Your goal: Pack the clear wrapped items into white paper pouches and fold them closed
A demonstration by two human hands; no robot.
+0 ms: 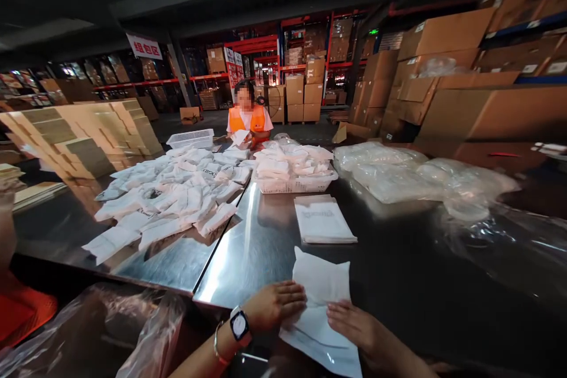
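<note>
The person's two hands were apart from each other, and both touched one white packet (pixel 322 283), which lay on the near part of the metal counter (pixel 398 266). The left hand (pixel 280 307) had its fingers laid straight over the left edge of this packet, and the right hand (pixel 354 326) had its fingers over the right edge. The thumbs were hidden, so I could not tell if either hand was pinching the material. On the left wrist there were a watch (pixel 239 325) and a bracelet (pixel 217 344). Just beyond the packet lay a flat white stack (pixel 325 221) with grey print on its top, and behind it stood a white basket (pixel 297 185) heaped with white packets. To the left, a wide, loose pile (pixel 177 195) of similar packets was spread on the counter, some of them with dark lettering. At the far side, a co-worker (pixel 258 120) in an orange vest held a white piece, near a second white basket (pixel 191 139). On the right lay clear plastic bags (pixel 390 177), and beyond them large cardboard boxes (pixel 443 35) were stacked.
</note>
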